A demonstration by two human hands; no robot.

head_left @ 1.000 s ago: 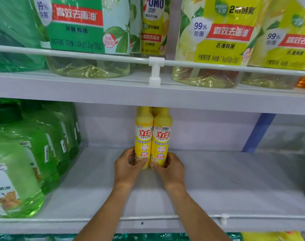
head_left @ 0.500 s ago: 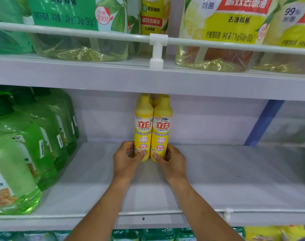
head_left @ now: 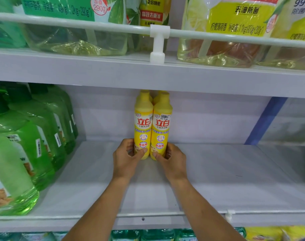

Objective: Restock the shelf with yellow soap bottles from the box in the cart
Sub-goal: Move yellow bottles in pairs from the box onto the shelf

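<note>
Stock: two yellow soap bottles upright, touching, at the middle of the shelf; my left hand and right hand each curl round one base; I judge them rigid, slick, moderately heavy, best gripped low.

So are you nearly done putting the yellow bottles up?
Only just started. Done: two back bottles stand at the rear of the shelf. In hand: the left hand grips the left bottle and the right hand grips the right bottle, both upright on the shelf. Left: most of the shelf beside them is bare. The box is out of view, so I can't tell how many remain.
</note>
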